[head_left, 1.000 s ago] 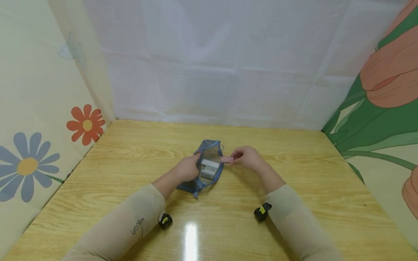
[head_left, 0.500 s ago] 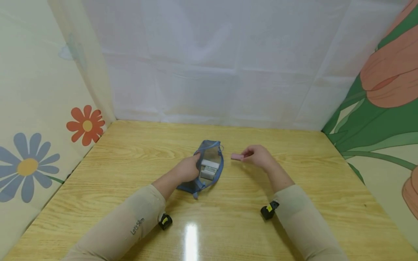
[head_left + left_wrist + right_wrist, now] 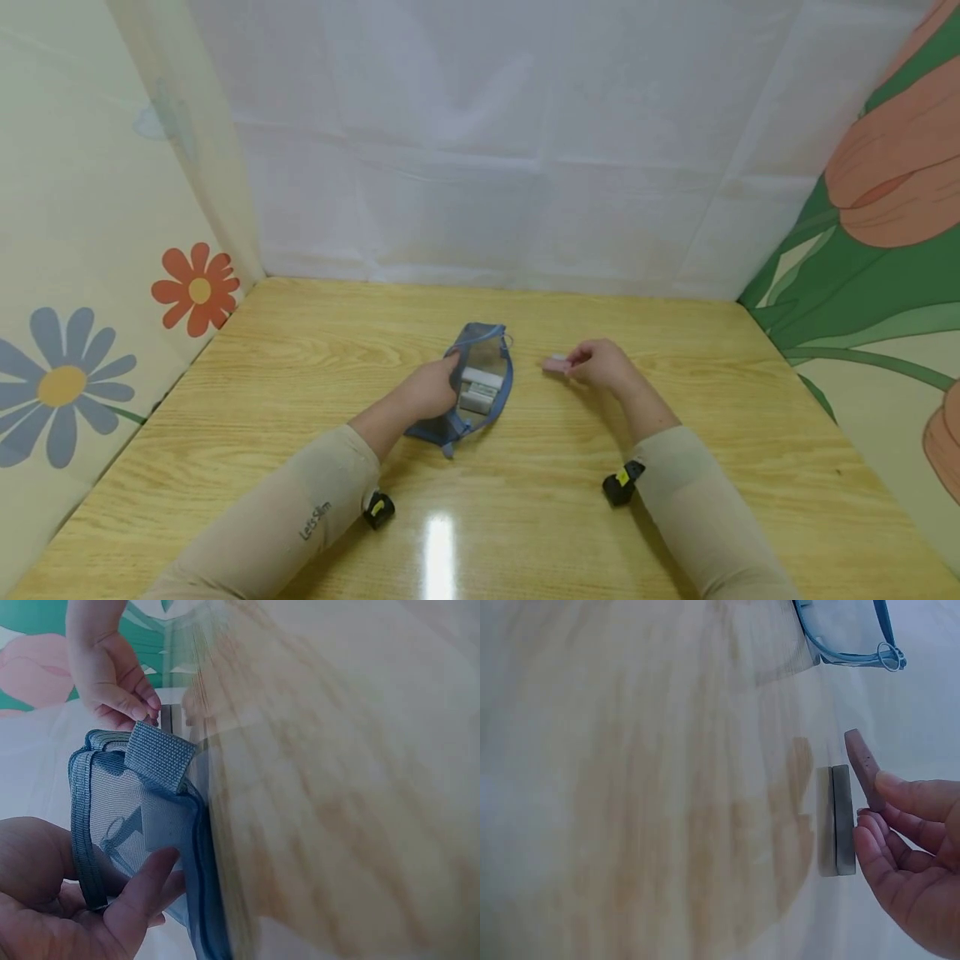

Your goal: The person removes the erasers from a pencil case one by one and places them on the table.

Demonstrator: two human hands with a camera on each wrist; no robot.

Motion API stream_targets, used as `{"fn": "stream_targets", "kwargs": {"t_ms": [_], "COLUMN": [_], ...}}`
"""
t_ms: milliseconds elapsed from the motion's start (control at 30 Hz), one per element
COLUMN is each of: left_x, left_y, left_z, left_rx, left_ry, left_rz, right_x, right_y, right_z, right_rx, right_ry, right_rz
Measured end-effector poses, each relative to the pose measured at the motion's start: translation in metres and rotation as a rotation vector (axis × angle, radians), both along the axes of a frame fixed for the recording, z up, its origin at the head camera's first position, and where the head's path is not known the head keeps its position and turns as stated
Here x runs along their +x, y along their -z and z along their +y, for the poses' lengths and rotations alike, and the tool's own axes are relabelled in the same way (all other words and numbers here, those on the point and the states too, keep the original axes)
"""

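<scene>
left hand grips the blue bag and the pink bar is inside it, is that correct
Not quite: the pink bar is outside the blue bag, pinched by the right hand, as the head view shows. The left hand does grip the bag.

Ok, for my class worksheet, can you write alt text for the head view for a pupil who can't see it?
A person's right hand pinches a small pink block just right of an open blue mesh pouch, which the left hand grips by its side. Pale grey blocks show inside the pouch, on a wood-grain table.
</scene>
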State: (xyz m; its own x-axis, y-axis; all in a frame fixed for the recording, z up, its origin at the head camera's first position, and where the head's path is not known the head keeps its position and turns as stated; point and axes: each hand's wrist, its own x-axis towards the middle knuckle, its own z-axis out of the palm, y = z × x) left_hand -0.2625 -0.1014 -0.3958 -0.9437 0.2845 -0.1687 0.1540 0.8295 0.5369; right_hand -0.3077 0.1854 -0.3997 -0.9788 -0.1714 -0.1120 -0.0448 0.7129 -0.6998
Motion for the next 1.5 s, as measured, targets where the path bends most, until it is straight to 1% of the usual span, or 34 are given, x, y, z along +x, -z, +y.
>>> {"fn": "stream_targets", "kwargs": {"t_ms": [133,300,400,567,733,800,967,1133,1267,1367,1500], "left_x": [0.000,0.000,-0.001,0.000,0.001,0.002,0.003,0.003,0.003,0.003,0.003], "left_y": [-0.001,-0.001,0.000,-0.002,-0.004,-0.004,-0.006,-0.005,-0.005,-0.006,-0.006], "left_z": [0.000,0.000,0.000,0.000,0.000,0.001,0.001,0.001,0.002,0.002,0.002], "left_rx": [0.005,0.006,0.006,0.013,0.002,0.004,0.014,0.013,0.017,0.016,0.010], "left_ry": [-0.002,-0.001,0.001,0.000,0.006,0.005,-0.008,-0.011,-0.014,-0.020,-0.022], "left_rz": [-0.012,-0.007,-0.007,-0.018,0.006,0.004,-0.017,-0.025,-0.034,-0.035,-0.032], "right_x": [0.000,0.000,0.002,0.003,0.004,0.004,0.004,0.003,0.002,0.002,0.004], "right_y": [0.001,0.004,0.005,0.005,0.005,0.005,0.005,0.006,0.004,0.002,-0.001], "right_z": [0.001,0.000,-0.001,-0.005,-0.008,-0.008,-0.009,-0.008,-0.008,-0.010,-0.017], "right_rx": [-0.013,-0.016,0.025,0.112,0.143,0.150,0.143,0.109,0.043,0.013,0.010], "right_ry": [0.001,0.004,0.012,0.006,-0.005,-0.009,0.011,0.024,0.054,0.082,0.073], "right_rz": [-0.011,-0.034,-0.032,0.004,0.030,0.035,0.012,-0.018,-0.062,-0.092,-0.088]}}
